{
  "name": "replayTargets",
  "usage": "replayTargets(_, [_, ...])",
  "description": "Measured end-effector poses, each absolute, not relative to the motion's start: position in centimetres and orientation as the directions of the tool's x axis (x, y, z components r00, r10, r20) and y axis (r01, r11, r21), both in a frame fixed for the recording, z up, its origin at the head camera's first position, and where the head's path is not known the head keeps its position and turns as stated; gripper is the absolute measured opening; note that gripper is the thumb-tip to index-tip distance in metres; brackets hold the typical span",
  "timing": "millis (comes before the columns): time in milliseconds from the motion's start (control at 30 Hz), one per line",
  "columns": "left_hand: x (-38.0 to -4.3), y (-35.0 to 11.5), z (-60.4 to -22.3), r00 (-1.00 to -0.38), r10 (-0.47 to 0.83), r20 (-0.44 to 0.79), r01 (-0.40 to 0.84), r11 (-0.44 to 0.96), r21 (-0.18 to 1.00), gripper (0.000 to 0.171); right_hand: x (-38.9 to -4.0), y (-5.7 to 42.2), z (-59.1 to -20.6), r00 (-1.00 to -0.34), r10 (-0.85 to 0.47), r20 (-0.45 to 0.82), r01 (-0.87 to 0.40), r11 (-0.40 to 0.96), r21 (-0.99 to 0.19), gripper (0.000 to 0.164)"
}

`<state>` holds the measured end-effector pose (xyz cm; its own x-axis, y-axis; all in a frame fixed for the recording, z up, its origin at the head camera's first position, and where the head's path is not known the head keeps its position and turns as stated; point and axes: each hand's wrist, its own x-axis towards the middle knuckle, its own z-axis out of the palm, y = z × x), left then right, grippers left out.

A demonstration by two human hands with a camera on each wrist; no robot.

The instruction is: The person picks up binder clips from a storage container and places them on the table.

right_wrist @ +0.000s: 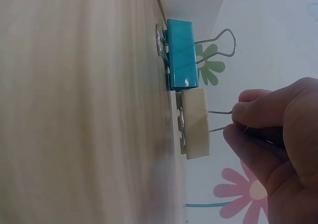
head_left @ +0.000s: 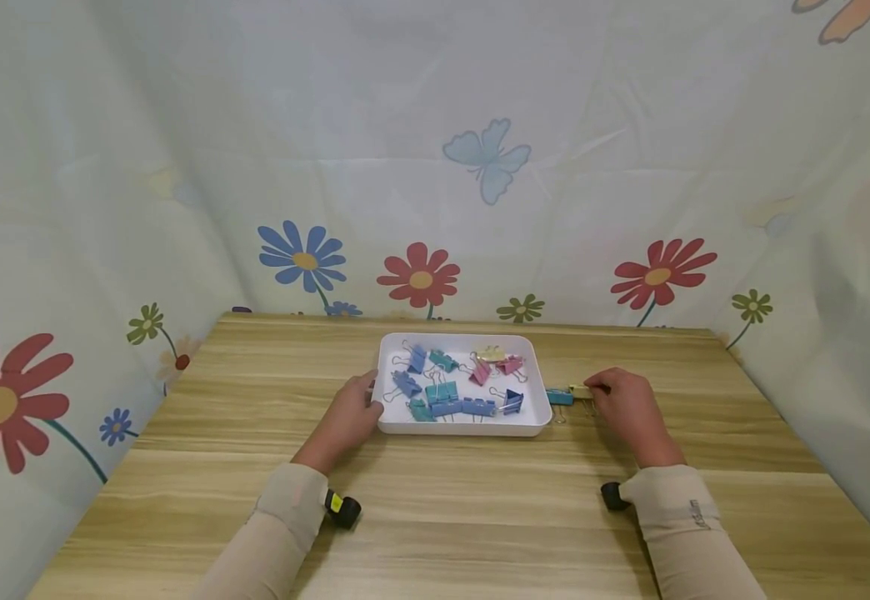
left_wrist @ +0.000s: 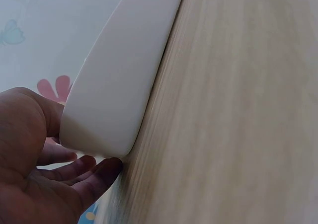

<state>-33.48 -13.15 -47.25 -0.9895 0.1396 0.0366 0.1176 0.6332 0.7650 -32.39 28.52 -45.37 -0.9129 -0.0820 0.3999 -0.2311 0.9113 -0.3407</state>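
At the left end of the white tray (head_left: 461,430), my left hand (head_left: 349,410) grips the side, one digit over the rim and other fingertips (left_wrist: 110,170) low on the outer wall. My right hand (head_left: 626,410) is just beyond the tray's right end. There it pinches the wire handle (right_wrist: 220,112) of a pale yellow binder clip (right_wrist: 195,124) between thumb and fingers. A teal binder clip (right_wrist: 182,54) stands end to end with the yellow one, close by the tray wall, its wire loops sticking out.
Inside the tray lie several binder clips: blue ones (head_left: 478,407), teal ones (head_left: 446,392), pink ones (head_left: 480,372) and a yellow one (head_left: 491,354). The wooden table (head_left: 472,517) ends at the back against a flower-printed curtain (head_left: 525,242).
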Motion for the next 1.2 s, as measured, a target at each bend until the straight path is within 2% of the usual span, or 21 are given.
replayTargets(800, [-33.38,-13.11,-47.1,-0.99,0.134,0.037,0.114,0.629,0.769,0.061,-32.23,28.65,-45.76,-0.91,-0.103,0.402,-0.255,0.902,-0.348,0.01])
replayTargets(1200, [-33.57,-13.14,-47.34,-0.989,0.141,0.043,0.124,0.636,0.762,0.062,-32.04,28.6,-45.67,-0.937,-0.081,0.341,-0.213,0.903,-0.372,0.009])
